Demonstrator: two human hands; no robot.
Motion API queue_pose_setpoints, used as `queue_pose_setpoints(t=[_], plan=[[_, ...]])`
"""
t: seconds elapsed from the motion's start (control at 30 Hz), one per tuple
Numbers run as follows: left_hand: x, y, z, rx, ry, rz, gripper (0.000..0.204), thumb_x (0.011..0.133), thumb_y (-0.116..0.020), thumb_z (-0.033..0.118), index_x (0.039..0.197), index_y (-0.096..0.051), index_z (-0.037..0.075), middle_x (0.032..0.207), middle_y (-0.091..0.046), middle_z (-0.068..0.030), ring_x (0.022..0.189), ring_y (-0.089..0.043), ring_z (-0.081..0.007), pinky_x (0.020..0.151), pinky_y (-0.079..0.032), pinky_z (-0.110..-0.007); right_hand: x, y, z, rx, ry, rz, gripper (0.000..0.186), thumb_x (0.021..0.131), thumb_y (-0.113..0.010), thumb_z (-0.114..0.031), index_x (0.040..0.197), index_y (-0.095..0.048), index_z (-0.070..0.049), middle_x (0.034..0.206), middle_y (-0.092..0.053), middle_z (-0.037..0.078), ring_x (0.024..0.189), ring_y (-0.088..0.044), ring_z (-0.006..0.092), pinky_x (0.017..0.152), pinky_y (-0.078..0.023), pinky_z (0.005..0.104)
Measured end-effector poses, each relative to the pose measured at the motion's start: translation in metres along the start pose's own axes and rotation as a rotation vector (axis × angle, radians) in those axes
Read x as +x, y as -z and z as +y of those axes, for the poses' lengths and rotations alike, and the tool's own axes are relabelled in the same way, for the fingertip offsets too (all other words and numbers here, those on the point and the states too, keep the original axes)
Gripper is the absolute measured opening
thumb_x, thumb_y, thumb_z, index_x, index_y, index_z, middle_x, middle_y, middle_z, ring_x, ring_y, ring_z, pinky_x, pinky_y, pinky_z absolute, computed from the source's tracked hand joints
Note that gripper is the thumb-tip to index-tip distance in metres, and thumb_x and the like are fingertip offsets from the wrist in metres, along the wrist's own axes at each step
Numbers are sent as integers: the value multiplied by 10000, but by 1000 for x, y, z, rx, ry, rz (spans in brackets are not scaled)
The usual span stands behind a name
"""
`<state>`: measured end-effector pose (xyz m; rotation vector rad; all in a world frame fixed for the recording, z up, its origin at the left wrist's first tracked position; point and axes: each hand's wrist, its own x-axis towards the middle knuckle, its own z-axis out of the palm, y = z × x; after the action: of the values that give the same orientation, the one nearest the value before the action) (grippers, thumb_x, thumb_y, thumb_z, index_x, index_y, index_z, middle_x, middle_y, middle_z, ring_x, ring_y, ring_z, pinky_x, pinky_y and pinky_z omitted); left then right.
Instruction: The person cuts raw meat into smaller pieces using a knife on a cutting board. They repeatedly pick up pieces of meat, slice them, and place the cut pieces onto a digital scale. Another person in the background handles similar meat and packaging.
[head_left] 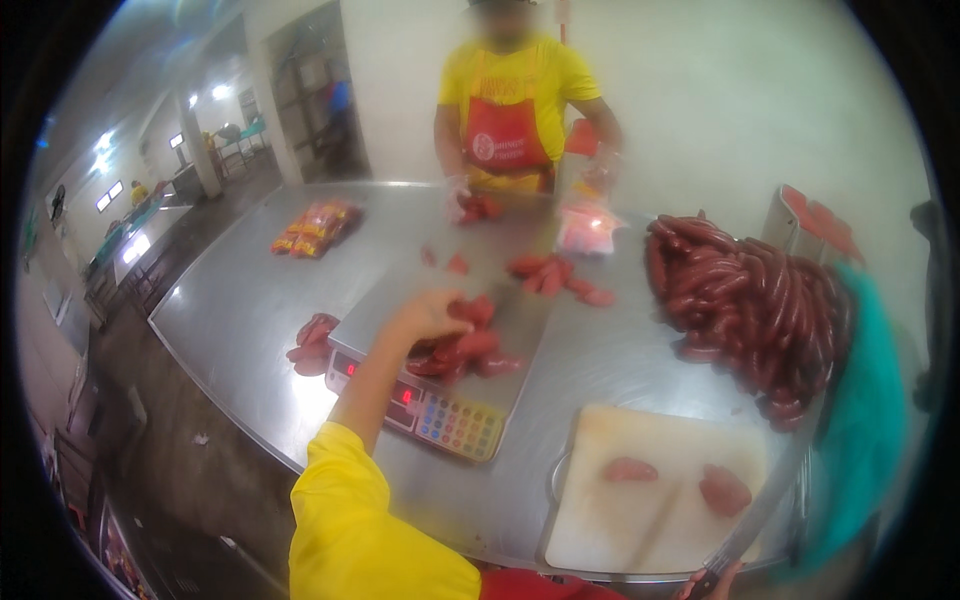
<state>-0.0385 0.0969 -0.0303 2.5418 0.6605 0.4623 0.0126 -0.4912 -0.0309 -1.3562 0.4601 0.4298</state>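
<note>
My left hand (435, 315) reaches over the steel platform of a digital scale (372, 322), its fingers closed on red sausage pieces (472, 310) above a small pile (450, 355) on that platform. At the lower right my right hand (717, 585) grips a long knife (750, 520) by its dark handle, beside a white cutting board (630, 520). Two sausage pieces (628, 470) lie apart on the board. Another few pieces (313, 345) lie left of the scale, and more (542, 275) sit behind it.
A steel table (230, 340) holds yellow-red packs (310, 230) and a heap of sausage links (745, 310), beside turquoise cloth or plastic (870, 400). Across it a co-worker in yellow (510, 100) has gloved hands near sausages and a pink-white bag (588, 230). Further tables (150, 240) stand back left.
</note>
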Motion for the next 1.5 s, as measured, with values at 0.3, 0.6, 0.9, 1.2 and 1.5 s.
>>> queue_pose_setpoints(t=[0.3,0.6,0.9,1.2,1.5], plan=[[41,-4,-13,125,155,148,380,880,-570,235,1200,-553,31,1151,-591,-267,1114,-536,-442,924,-445,-472,-1,5,-6,4,-1,71,624,937,-357,-651,793,-564,-80,481,-437,30,356,-411,169,320,-332,293],[28,1,66,-52,-74,248,345,869,-602,175,1158,-543,-3,1059,-636,-251,1047,-594,-414,895,-466,-433,5,29,-3,51,5,68,663,872,-373,-741,786,-538,-104,442,-417,37,341,-403,193,332,-331,307],[-16,17,25,22,314,262,283,861,-620,218,1035,-617,-6,953,-667,-216,900,-645,-367,793,-491,-412,13,44,-3,97,-55,45,658,866,-380,-744,803,-539,-109,501,-455,46,364,-399,201,354,-337,330],[-66,38,32,128,104,608,339,882,-660,313,1039,-664,12,935,-697,-158,916,-664,-267,829,-493,-360,17,30,-7,-4,-20,20,650,894,-365,-715,833,-542,-93,507,-461,49,368,-405,188,349,-346,314],[-120,66,99,-3,153,898,291,908,-650,285,1063,-666,40,965,-690,-78,907,-627,-167,841,-477,-317,25,25,-7,-32,27,-64,620,901,-380,-697,849,-552,-103,502,-478,48,363,-426,189,348,-350,314]])
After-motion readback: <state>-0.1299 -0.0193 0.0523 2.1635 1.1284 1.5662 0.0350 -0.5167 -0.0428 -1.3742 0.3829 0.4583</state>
